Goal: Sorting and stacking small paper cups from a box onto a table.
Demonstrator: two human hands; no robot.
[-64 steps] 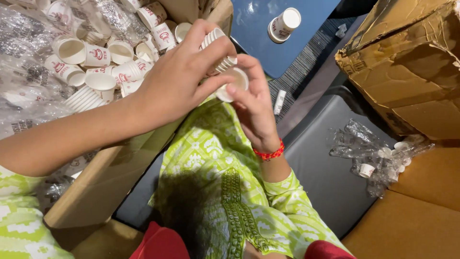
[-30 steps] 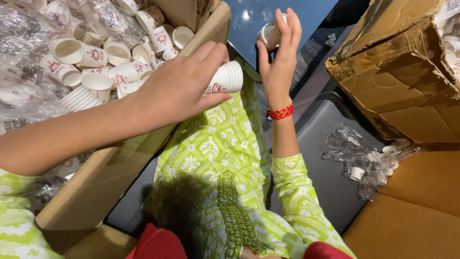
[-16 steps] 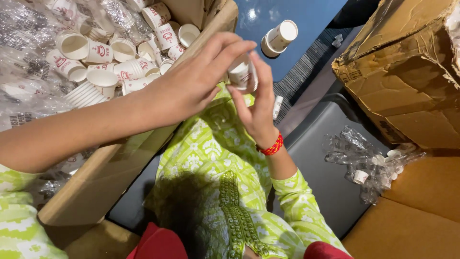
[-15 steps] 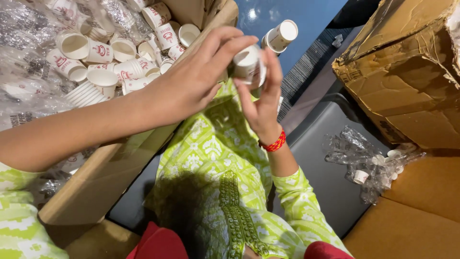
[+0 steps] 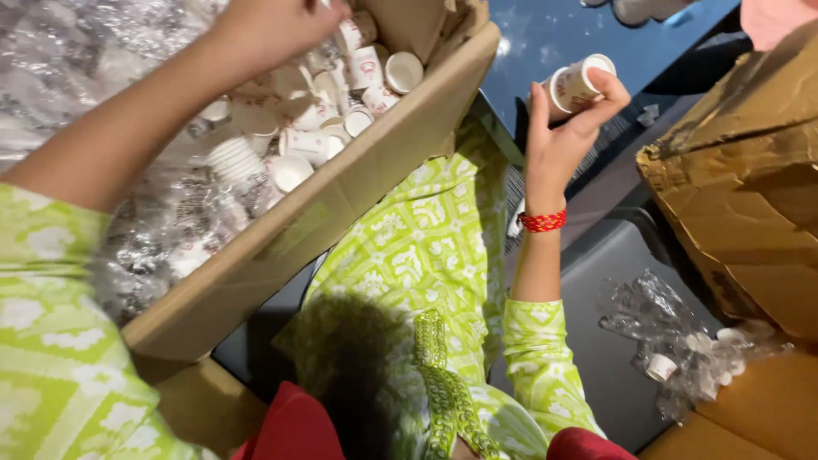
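Observation:
My right hand [image 5: 567, 132] is raised over the dark blue surface and grips a short stack of small white paper cups [image 5: 573, 83] lying sideways. A red thread band circles that wrist. My left hand [image 5: 268, 30] reaches into the open cardboard box [image 5: 358, 183] at the upper left, down among loose white paper cups with red print [image 5: 319, 111] and clear plastic wrap. Its fingertips are cut off at the top edge, so I cannot see what they hold.
A torn brown carton [image 5: 741, 179] stands at the right. Crumpled clear plastic with one small cup [image 5: 673, 349] lies on a grey seat below it. My lap in green patterned cloth fills the middle. More cups sit at the top edge on the blue surface [image 5: 545, 34].
My hands have parted: the left went back into the box of loose cups, and the right lifted the stacked cups up and to the right.

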